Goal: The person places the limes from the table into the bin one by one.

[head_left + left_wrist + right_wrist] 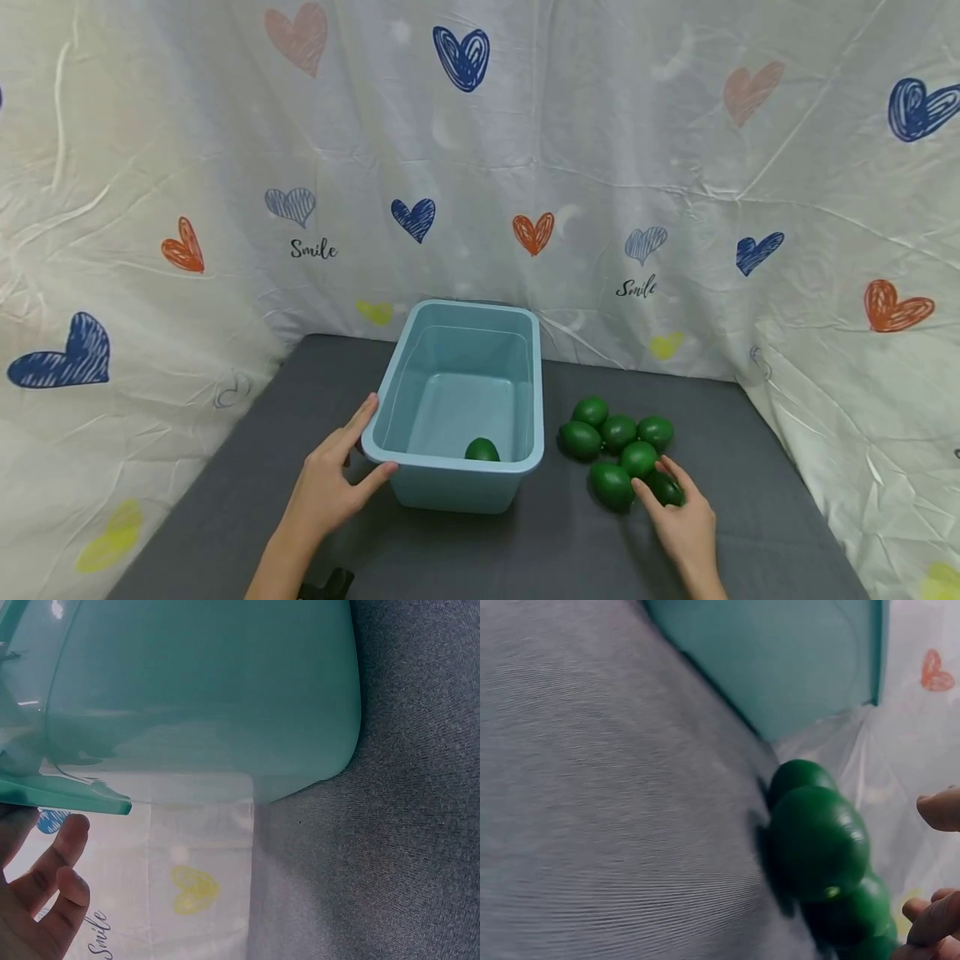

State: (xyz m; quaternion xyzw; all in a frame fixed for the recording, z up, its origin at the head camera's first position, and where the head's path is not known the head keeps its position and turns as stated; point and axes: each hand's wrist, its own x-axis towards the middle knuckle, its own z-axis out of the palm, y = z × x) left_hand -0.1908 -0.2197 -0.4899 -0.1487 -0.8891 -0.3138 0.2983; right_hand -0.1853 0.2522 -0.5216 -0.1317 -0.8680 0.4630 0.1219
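A light blue plastic bin stands mid-table with one green lime inside, near its front wall. My left hand rests at the bin's near left corner, thumb by the front rim and fingers along the left side. In the left wrist view, some of its fingers hang loosely beside the rim. To the right of the bin lies a cluster of several glossy limes. Over the nearest right lime, my right hand spreads thumb and fingers around it, apart from each other. The right wrist view shows other limes beside the hand.
Dark grey cloth covers the table. A pale curtain printed with hearts hangs behind and at both sides. A small black object shows at the bottom edge near the left forearm.
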